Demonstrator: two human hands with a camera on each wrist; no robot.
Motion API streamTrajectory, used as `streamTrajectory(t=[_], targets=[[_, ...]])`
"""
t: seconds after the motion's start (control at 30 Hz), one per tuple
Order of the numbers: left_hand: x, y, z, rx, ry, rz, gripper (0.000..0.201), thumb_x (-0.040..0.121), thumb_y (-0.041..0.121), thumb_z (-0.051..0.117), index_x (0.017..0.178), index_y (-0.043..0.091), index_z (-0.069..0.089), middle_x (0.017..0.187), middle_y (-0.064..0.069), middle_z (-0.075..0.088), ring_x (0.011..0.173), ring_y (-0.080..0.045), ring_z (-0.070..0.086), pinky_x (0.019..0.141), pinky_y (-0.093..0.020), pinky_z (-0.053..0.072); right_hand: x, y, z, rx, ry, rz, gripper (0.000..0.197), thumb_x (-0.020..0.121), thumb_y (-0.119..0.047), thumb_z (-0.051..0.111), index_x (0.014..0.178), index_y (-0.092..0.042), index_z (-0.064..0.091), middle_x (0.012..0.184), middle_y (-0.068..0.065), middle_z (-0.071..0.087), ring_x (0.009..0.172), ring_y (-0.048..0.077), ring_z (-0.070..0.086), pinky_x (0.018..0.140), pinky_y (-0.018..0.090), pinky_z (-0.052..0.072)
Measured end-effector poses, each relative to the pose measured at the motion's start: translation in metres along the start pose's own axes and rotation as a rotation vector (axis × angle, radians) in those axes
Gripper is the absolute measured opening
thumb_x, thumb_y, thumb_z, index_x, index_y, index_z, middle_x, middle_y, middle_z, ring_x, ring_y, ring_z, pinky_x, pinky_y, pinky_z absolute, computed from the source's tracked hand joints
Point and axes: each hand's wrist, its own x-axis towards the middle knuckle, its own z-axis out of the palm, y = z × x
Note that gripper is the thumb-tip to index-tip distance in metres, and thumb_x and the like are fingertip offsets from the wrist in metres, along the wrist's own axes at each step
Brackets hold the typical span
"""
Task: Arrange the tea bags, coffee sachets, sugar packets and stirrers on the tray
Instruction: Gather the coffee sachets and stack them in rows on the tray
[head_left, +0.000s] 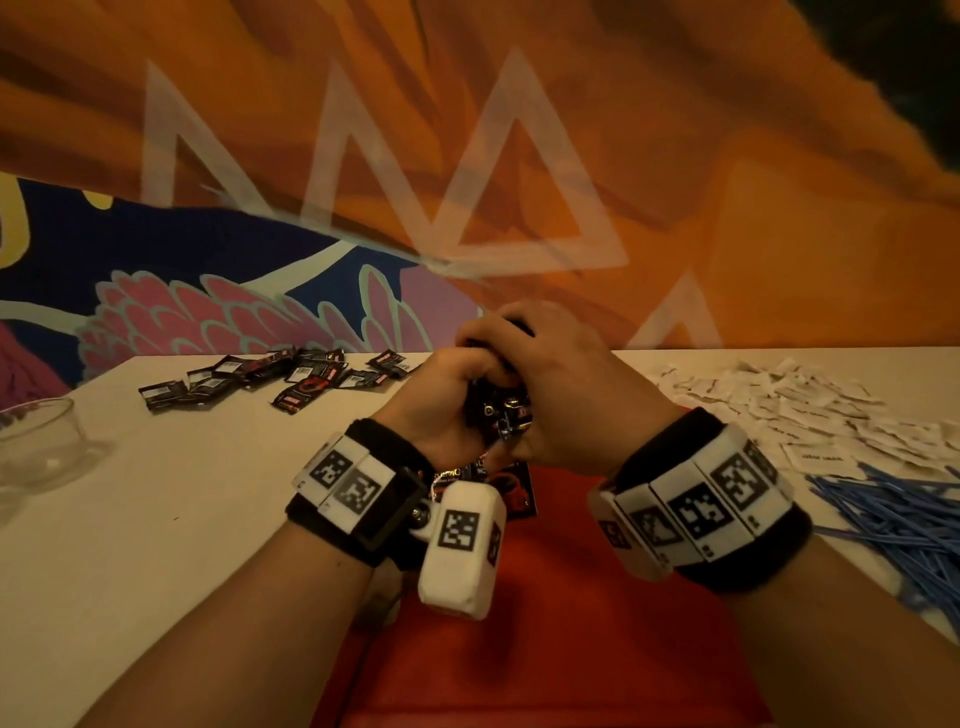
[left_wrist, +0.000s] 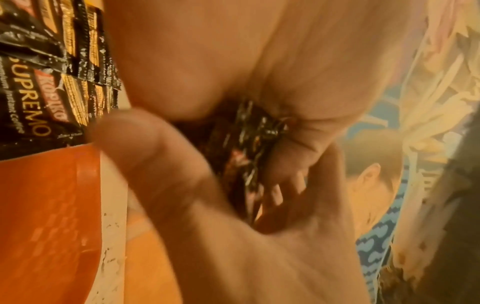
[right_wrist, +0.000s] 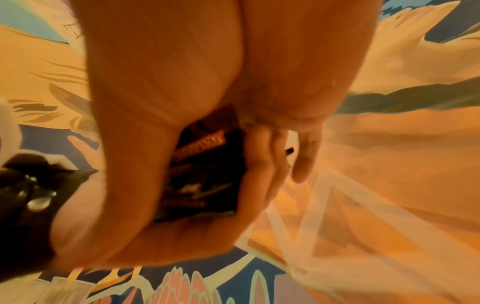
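Between hands: bunch of black foil coffee sachets (head_left: 503, 413), held upright above the flat red plastic tray (head_left: 571, 623), both hands wrapped on it.
Left hand (head_left: 448, 395): fingers curled round the bunch's left side; thumb (left_wrist: 155, 156) pressed on its near face in the left wrist view.
Right hand (head_left: 558, 387): fingers curled over the top and right side of the same bunch; sachet edges (right_wrist: 200, 181) show between palm and fingers in the right wrist view.
Below hands: more black sachets (head_left: 506, 486) lying flat on the tray's far end, gold-striped ones fanned beside them in the left wrist view (left_wrist: 78, 67).
Left of left hand: loose black coffee sachets (head_left: 270, 376) scattered on the pale counter (head_left: 156, 519), well apart from the tray.
Far left: clear glass bowl (head_left: 41, 441) on counter edge.
Right of right hand: heap of white paper sugar packets (head_left: 795, 410) on counter.
Near right: pile of thin blue plastic stirrers (head_left: 898, 519), just beside the packets.
Tea bags: cannot tell.
Beyond hands: orange, blue and pink mural wall (head_left: 675, 208).
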Motion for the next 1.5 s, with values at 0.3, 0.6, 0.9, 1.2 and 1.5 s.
streamTrajectory(t=[0.3, 0.6, 0.9, 1.2, 1.5], targets=[[-0.005, 0.008, -0.006, -0.089, -0.069, -0.070, 0.031, 0.075, 0.009, 0.054, 0.104, 0.007, 0.064, 0.097, -0.011, 0.066, 0.092, -0.025, 0.067, 0.079, -0.038, 0.053, 0.002, 0.013, 0.003, 0.199, 0.091, -0.085, 0.074, 0.062, -0.039, 0.086, 0.126, -0.030, 0.052, 0.115, -0.002, 0.057, 0.107, 0.019, 0.053, 0.088, 0.041, 0.048], [0.000, 0.000, -0.012, -0.172, -0.148, -0.061, 0.058, 0.077, 0.030, 0.083, 0.125, 0.006, 0.061, 0.119, -0.016, 0.065, 0.110, -0.030, 0.067, 0.087, -0.041, 0.059, 0.000, 0.016, 0.000, 0.306, 0.129, -0.105, 0.097, 0.054, -0.045, 0.094, 0.136, -0.023, 0.047, 0.134, -0.006, 0.050, 0.122, 0.008, 0.046, 0.102, 0.020, 0.037], [-0.002, 0.000, 0.005, -0.073, -0.040, 0.033, 0.056, 0.080, 0.055, 0.048, 0.109, 0.013, 0.072, 0.106, -0.010, 0.072, 0.101, -0.024, 0.071, 0.085, -0.036, 0.058, 0.000, 0.010, -0.009, 0.329, 0.186, -0.059, 0.082, 0.058, -0.038, 0.091, 0.128, -0.020, 0.052, 0.121, -0.003, 0.057, 0.108, 0.011, 0.054, 0.093, 0.029, 0.047], [-0.004, 0.002, 0.007, -0.021, -0.040, -0.029, 0.041, 0.090, 0.045, 0.058, 0.117, 0.014, 0.064, 0.105, -0.006, 0.070, 0.098, -0.023, 0.069, 0.083, -0.036, 0.057, -0.002, 0.016, -0.008, 0.317, 0.093, -0.010, 0.119, 0.058, -0.033, 0.091, 0.151, -0.036, 0.016, 0.122, -0.004, 0.057, 0.108, 0.010, 0.055, 0.091, 0.029, 0.050], [0.000, 0.010, -0.006, 0.131, 0.069, 0.061, 0.017, 0.092, 0.009, 0.054, 0.103, 0.001, 0.064, 0.084, -0.011, 0.071, 0.073, -0.020, 0.070, 0.061, -0.029, 0.057, -0.001, 0.020, -0.009, 0.548, 0.150, 0.183, 0.106, 0.062, -0.059, 0.081, 0.150, -0.032, 0.029, 0.149, -0.011, 0.039, 0.132, 0.004, 0.041, 0.106, 0.027, 0.039]])
